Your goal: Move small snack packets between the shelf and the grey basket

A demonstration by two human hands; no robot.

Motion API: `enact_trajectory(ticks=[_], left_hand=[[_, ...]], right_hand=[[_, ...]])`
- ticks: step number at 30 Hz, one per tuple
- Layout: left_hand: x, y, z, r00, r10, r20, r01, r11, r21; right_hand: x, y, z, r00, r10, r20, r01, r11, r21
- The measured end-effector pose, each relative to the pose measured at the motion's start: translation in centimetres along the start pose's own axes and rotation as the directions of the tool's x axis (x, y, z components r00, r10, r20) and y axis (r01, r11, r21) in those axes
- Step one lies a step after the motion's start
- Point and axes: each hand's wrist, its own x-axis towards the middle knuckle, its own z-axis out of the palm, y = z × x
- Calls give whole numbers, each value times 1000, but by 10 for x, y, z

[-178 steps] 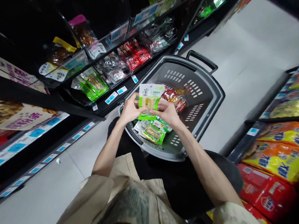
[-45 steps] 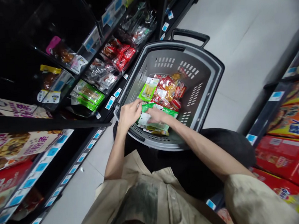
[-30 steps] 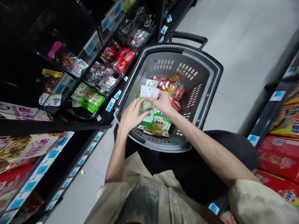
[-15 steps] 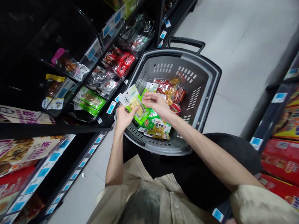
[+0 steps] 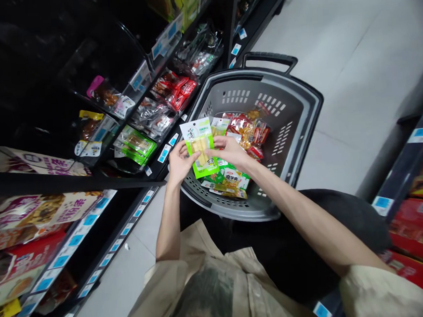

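Both hands hold one green and white snack packet (image 5: 201,147) upright over the near left of a grey shopping basket (image 5: 297,138). My left hand (image 5: 180,163) grips its left edge, thumb on the front. On the right edge, my right hand (image 5: 231,151) pinches it with the thumb across the front too. Pale yellow sticks show through the packet's clear window. Beneath and beyond it, the basket holds red snack packets (image 5: 243,127) and green and white packets (image 5: 234,177). The held packet hides part of them.
Left of the basket stands a black shelf with trays of green packets (image 5: 137,144) and red packets (image 5: 179,90). Price tags (image 5: 75,239) line its edges. Another shelf on the right holds red packages (image 5: 419,226). Grey tiled floor (image 5: 335,67) lies between them.
The right hand has closed on the packet's right edge. The packet has turned from tilted to nearly upright, facing me. The view has shifted slightly.
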Motion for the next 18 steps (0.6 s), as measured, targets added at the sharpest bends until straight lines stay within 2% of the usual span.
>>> enact_trajectory(ticks=[3,9,18], left_hand=[[0,0,0,1000,-16,9,16,1000,-3],[-3,-4,1,992,-61,110,54,997,62],[-5,-6,1,992,-87,91,80,994,78]], right_hand=[[-2,-2,2,997,46,65,-48,998,33],[-1,-1,3,998,32,-54,-28,998,62],[-2,0,4,997,62,-44,-59,997,56]])
